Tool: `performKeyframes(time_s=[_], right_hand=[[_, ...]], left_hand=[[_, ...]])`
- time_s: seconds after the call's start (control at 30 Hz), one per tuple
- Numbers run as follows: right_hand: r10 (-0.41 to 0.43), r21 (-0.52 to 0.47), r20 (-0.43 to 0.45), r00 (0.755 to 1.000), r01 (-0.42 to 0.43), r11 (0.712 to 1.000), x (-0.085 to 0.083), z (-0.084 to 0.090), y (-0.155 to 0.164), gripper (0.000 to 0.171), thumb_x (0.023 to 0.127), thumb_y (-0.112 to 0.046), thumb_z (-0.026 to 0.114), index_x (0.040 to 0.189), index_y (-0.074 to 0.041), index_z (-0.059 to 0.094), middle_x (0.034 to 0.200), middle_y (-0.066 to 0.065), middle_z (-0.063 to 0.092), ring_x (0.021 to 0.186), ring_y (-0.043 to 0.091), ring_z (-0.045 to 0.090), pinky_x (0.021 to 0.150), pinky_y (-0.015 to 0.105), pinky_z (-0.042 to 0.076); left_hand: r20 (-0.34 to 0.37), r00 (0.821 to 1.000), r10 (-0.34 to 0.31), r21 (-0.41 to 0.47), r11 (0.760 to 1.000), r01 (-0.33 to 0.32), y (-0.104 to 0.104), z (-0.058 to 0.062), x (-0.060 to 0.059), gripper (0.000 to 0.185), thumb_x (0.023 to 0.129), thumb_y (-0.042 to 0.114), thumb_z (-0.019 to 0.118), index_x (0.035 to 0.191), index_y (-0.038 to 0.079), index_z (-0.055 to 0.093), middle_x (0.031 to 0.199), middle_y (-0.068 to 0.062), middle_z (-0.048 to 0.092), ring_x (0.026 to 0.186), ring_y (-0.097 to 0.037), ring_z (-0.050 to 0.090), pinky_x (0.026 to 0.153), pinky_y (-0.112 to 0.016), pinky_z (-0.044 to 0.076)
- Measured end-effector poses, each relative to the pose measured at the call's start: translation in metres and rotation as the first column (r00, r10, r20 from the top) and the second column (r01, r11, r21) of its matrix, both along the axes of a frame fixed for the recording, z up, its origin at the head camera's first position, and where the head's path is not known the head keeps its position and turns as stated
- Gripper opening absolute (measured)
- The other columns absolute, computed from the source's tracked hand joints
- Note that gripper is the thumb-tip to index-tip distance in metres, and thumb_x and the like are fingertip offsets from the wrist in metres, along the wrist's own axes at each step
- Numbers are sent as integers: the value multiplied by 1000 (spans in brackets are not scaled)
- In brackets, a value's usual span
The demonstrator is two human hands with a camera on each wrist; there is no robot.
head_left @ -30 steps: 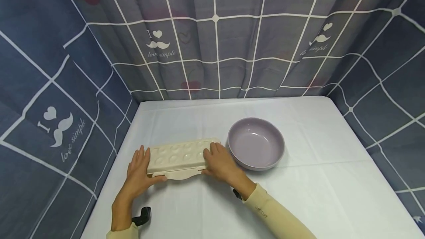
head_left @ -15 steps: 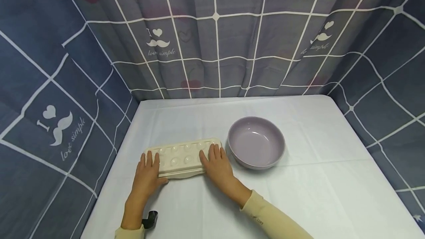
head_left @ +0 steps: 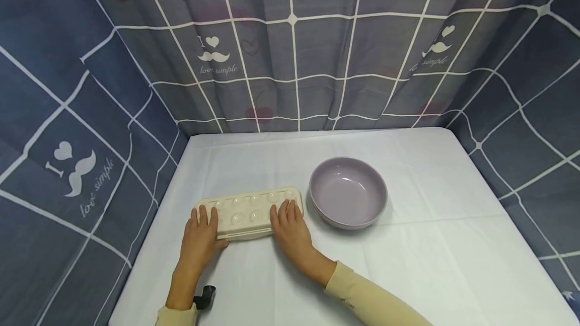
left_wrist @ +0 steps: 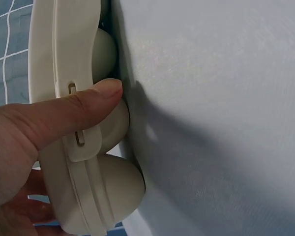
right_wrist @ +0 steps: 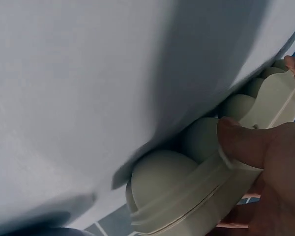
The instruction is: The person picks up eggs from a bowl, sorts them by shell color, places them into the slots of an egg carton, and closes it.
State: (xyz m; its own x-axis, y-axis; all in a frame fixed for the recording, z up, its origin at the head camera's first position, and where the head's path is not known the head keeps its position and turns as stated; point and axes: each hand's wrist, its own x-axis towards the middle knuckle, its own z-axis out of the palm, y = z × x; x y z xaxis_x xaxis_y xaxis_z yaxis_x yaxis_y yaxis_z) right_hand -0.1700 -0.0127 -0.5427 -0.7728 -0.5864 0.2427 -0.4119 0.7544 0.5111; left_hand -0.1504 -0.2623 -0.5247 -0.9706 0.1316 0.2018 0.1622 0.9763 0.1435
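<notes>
A cream plastic egg box (head_left: 246, 210) with round bumps on its lid lies on the table, its lid down. My left hand (head_left: 198, 239) holds its left end, fingers over the lid. The left wrist view shows the thumb (left_wrist: 83, 109) pressed across the slotted latch of the front flap (left_wrist: 76, 44), above rounded egg cups (left_wrist: 119, 182). My right hand (head_left: 292, 235) grips the right part, fingers on the lid. In the right wrist view its thumb (right_wrist: 243, 142) presses the front flap near the rounded cups (right_wrist: 160, 172). The lid hides the inside.
A round mauve bowl (head_left: 348, 192) stands just right of the egg box, with nothing in it. White cloth covers the table (head_left: 435, 245). Dark checked curtains (head_left: 254, 54) hang at the back and both sides.
The front flap stuck out toward me a second ago and now lies folded down. My left fingers have moved onto the lid, and my right hand has shifted slightly along it.
</notes>
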Motion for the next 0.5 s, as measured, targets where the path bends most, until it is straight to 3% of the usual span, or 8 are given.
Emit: performKeyframes(time_s=[0.1, 0.27, 0.5], right_hand=[[21, -16, -72, 997, -22, 1000, 0, 0, -3, 39, 103, -19, 38, 139, -8, 51, 126, 21, 59, 119, 38, 56, 102, 40, 45], [23, -64, -119, 993, -31, 997, 1, 0, -4, 52, 101, -9, 18, 134, -9, 57, 121, 21, 62, 114, 38, 59, 98, 40, 47], [32, -86, -101, 994, -41, 995, 2, 0, 1, 50, 102, -12, 20, 137, -7, 55, 123, 21, 62, 117, 38, 58, 100, 41, 46]], left_hand=[[-6, 1000, 3, -8, 1000, -3, -1, 2, 0, 92, 62, 17, 94, 135, -16, 47, 139, -46, 34, 131, -64, 27, 104, -68, 29], [38, 999, 26, -38, 999, -24, 4, 6, -1, 94, 64, 17, 93, 137, -18, 43, 140, -47, 32, 132, -64, 25, 103, -69, 28], [44, 998, 46, -58, 997, -43, 12, 10, -3, 96, 61, 15, 95, 135, -20, 44, 138, -48, 33, 130, -64, 28, 101, -70, 31]])
